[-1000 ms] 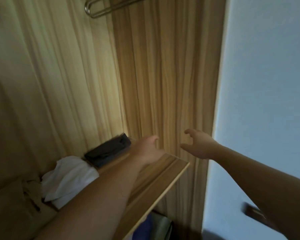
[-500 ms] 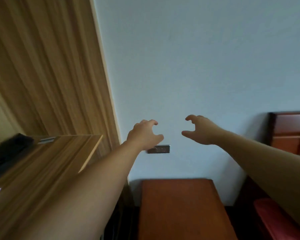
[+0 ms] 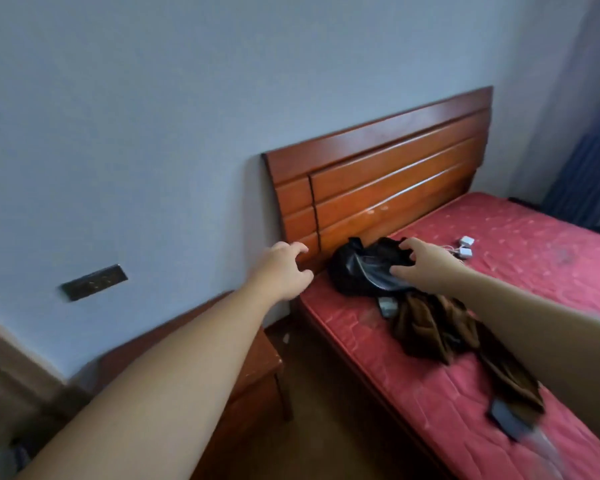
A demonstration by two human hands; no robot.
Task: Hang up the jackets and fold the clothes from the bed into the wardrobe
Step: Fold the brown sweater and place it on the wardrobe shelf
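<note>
A crumpled black jacket [image 3: 359,271] lies on the red mattress [image 3: 534,258] near the wooden headboard [image 3: 388,174]. A brown garment [image 3: 430,327] is spread just in front of it, trailing toward the near edge. My right hand [image 3: 423,263] hovers over the black jacket with fingers spread, holding nothing. My left hand [image 3: 283,271] is stretched out left of the jacket, in front of the headboard's corner, fingers curled apart and empty.
A wooden nightstand [image 3: 257,375] stands between the bed and the wall. A dark socket plate [image 3: 94,282] is on the wall. White chargers with cables [image 3: 465,245] and a dark phone-like object [image 3: 506,419] lie on the mattress. Blue curtain [image 3: 589,174] at far right.
My view has swung right from the wardrobe shelf past the wall to the bed. Both hands stay outstretched and empty, now reaching over the black jacket.
</note>
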